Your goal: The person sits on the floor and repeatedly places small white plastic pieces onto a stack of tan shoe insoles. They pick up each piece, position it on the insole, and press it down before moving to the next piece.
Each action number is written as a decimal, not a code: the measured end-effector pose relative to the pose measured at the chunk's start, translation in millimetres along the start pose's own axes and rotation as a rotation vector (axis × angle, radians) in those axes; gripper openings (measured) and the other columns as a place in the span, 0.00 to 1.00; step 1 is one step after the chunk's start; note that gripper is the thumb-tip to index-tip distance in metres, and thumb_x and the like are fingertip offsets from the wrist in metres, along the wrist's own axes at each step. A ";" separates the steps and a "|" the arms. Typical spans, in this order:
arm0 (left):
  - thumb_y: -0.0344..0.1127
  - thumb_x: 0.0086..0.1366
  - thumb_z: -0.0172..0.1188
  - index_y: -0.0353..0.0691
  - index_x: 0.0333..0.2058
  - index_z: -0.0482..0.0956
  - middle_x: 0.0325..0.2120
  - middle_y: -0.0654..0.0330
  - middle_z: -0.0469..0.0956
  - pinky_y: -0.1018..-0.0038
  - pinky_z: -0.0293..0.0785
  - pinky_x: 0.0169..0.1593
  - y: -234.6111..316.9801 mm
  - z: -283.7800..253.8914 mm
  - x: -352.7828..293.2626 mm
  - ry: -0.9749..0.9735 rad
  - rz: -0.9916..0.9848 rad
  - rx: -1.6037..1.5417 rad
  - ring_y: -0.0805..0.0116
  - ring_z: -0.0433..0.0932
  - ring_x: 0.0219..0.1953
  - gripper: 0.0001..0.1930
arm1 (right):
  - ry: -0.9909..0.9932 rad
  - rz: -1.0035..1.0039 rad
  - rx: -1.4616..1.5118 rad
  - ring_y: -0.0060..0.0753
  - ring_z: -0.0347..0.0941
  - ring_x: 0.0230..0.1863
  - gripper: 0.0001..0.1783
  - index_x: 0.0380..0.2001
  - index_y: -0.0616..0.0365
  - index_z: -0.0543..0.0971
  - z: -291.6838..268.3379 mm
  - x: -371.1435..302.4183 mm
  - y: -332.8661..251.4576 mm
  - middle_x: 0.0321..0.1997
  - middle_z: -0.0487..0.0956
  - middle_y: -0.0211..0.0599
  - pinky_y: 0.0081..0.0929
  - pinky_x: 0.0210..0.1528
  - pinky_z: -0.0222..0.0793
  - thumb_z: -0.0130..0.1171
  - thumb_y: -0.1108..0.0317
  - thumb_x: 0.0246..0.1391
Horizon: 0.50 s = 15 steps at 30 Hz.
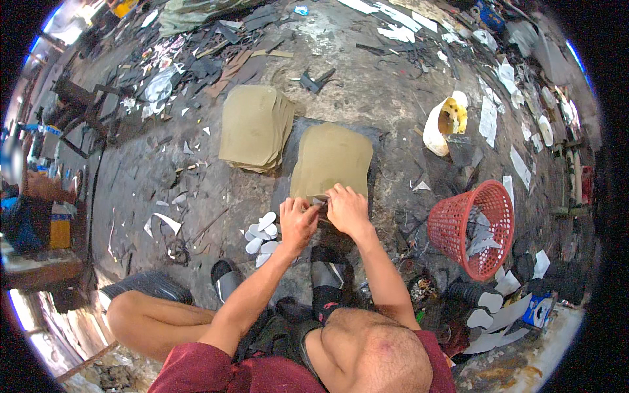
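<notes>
A short pile of olive-tan sheets with rounded corners (333, 157) lies on a dark mat in front of me. My right hand (347, 209) has its fingers closed at the near edge of the top sheet. Close beside it, my left hand (299, 224) is closed in a pinch at the same edge. A small pale bit shows between the hands; what the left fingers hold is hidden. Left of the left hand lie several small white oval pads (262, 230). A taller stack of matching sheets (254, 124) sits farther off to the left.
A red plastic basket (458, 226) holding scraps leans at the right. Beyond it stands a cut-open whitish container (438, 128) with yellow inside. White and dark offcuts litter the grey floor (164, 216). A dark metal frame (82, 114) is at the far left.
</notes>
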<state>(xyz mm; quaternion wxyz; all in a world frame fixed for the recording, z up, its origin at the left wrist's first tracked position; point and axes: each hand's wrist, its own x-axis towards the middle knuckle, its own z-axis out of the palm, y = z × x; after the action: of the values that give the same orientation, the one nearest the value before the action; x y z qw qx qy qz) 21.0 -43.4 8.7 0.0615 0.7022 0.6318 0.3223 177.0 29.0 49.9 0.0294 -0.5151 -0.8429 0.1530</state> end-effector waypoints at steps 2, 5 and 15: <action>0.41 0.58 0.68 0.50 0.42 0.85 0.38 0.58 0.73 0.56 0.66 0.50 17.0 -0.3 -10.9 -0.032 -0.049 0.113 0.54 0.70 0.45 0.13 | -0.043 0.044 0.087 0.47 0.80 0.49 0.13 0.42 0.53 0.83 -6.0 8.0 1.6 0.44 0.82 0.38 0.49 0.51 0.77 0.56 0.64 0.57; 0.43 0.59 0.67 0.51 0.44 0.84 0.40 0.56 0.73 0.54 0.66 0.53 21.1 -1.7 -17.9 -0.061 -0.080 0.157 0.52 0.71 0.47 0.14 | -0.073 -0.002 0.023 0.44 0.83 0.44 0.10 0.38 0.51 0.85 -5.8 9.0 0.9 0.40 0.84 0.35 0.49 0.50 0.75 0.59 0.64 0.54; 0.44 0.63 0.66 0.45 0.44 0.83 0.40 0.54 0.72 0.53 0.66 0.53 11.5 -2.4 -14.8 0.124 -0.148 -0.071 0.51 0.70 0.46 0.14 | 0.014 -0.112 -0.028 0.43 0.80 0.51 0.15 0.43 0.51 0.84 4.4 -7.0 9.4 0.47 0.83 0.38 0.50 0.51 0.74 0.61 0.60 0.54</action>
<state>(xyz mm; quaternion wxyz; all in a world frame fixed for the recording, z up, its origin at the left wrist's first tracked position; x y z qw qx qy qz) 29.6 -60.1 10.7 0.0707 0.6298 0.6727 0.3820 187.5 25.8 43.9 0.0368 -0.4683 -0.8723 0.1356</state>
